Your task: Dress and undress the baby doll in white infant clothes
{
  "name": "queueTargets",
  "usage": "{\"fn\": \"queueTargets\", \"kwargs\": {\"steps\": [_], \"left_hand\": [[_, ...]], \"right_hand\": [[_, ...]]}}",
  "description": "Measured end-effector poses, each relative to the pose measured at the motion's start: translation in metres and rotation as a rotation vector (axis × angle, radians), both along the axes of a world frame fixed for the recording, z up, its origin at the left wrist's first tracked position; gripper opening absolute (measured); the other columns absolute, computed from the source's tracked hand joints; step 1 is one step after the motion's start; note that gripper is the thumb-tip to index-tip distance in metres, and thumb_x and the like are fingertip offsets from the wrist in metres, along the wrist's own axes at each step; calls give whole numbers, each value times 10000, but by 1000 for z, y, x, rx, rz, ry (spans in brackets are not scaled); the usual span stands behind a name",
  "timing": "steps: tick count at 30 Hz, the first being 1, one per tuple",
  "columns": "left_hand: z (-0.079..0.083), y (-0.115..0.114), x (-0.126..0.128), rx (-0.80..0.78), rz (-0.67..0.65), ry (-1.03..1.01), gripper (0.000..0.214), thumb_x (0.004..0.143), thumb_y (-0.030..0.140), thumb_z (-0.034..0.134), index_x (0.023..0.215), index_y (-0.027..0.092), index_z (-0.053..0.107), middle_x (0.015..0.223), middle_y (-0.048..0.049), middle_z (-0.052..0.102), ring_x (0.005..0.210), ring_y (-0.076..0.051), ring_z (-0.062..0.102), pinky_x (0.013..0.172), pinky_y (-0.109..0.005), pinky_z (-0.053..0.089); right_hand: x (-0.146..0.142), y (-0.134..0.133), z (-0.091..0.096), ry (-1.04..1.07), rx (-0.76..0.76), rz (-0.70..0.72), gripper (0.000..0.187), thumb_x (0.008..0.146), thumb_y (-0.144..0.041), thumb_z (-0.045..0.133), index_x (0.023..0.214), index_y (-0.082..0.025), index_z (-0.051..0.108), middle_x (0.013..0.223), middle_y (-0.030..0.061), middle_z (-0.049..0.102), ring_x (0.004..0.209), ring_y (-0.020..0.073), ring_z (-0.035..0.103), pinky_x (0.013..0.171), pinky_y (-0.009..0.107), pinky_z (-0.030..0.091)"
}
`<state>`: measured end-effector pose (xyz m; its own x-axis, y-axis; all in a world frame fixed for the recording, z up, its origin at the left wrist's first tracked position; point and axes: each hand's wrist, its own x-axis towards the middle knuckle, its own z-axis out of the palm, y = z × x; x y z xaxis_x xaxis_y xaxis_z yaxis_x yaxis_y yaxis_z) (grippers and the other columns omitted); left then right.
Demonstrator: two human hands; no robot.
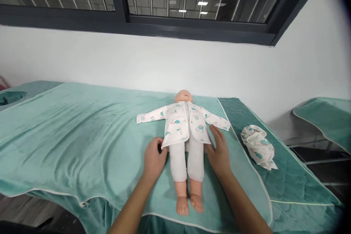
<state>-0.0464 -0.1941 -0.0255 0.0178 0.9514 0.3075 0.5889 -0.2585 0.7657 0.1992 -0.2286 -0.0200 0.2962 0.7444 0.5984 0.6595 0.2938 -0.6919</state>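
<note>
A baby doll (185,153) lies face up on a teal towel (82,135), head toward the wall, bare feet toward me. It wears a white printed jacket (184,122) with sleeves spread out, and white leggings. My left hand (153,159) pinches the jacket's lower left hem, fingers closed on the cloth. My right hand (218,151) rests flat beside the doll's other hip, fingers stretched and touching the jacket's lower right edge.
A crumpled white printed garment (259,146) lies to the right on the darker teal bed cover (287,175). A second teal-covered bed (326,120) stands at far right, across a gap. White wall and dark window frame (137,22) behind.
</note>
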Motion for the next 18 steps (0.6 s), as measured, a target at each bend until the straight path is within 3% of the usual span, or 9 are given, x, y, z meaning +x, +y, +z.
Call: {"fn": "queueTargets", "kwargs": {"steps": [2,6,9,12,15,18], "left_hand": [[2,0,0,10,-17,-48,83,819,192,496,890,220,528,867,-7,614,831,-184,564,765,-312,427],[5,-2,-3,53,-110,-213,122,820,158,496,919,219,530,939,-19,599,889,-167,565,820,-301,450],[3,-3,-7,88,-185,-402,148,822,143,493,939,215,547,1034,-42,600,985,-170,581,882,-306,467],[1,-1,-10,44,-155,-553,114,880,206,491,959,213,573,1097,-56,620,1065,-181,592,939,-319,467],[2,6,-9,-93,-95,-633,190,928,348,515,1032,217,606,1152,-67,650,1112,-196,603,1000,-350,458],[9,20,-4,-252,-98,-792,299,896,420,594,1114,218,617,1226,-81,664,1145,-212,618,1039,-373,461]], "right_hand": [[-6,10,16,-59,4,127,490,946,-262,475,1435,-289,480,1525,53,407,1419,251,354,1166,500,306],[-15,21,40,-178,-4,309,537,962,-205,410,1481,-340,423,1536,-24,407,1447,221,329,1210,485,265],[-17,13,38,-353,-64,394,584,958,-158,402,1512,-341,364,1543,-21,395,1465,232,293,1211,541,230],[-14,-5,29,-395,-110,431,543,966,-176,450,1484,-333,414,1565,-8,357,1475,247,267,1202,553,241],[-5,-16,17,-211,-108,448,447,957,-239,521,1398,-316,528,1543,19,399,1440,261,337,1195,543,268],[9,-1,4,279,-88,284,365,936,-337,560,1294,-273,599,1446,59,519,1377,269,427,1180,545,304]]}}
